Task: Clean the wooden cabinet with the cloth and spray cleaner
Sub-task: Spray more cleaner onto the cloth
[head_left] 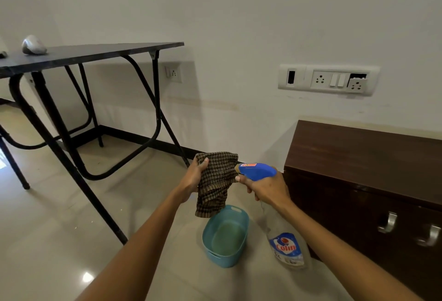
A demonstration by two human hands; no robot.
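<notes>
Pale tiled floor point(59, 229), white wall: left hand point(193, 177) grips the checked cloth point(215, 183), right hand point(266, 187) clasps the spray cleaner point(284, 241), nozzle at the cloth, above a blue tub point(226, 236); wooden cabinet point(363, 174) just right.

A blue tub point(224, 236) is sitting on the shiny floor point(47, 229) (it looks greenish inside). A black folding surface point(91, 53) is standing by the white wall point(239, 13), with a grey lump point(33, 44) lying on it. White plug sockets point(328, 79) are sitting on the wall.
</notes>
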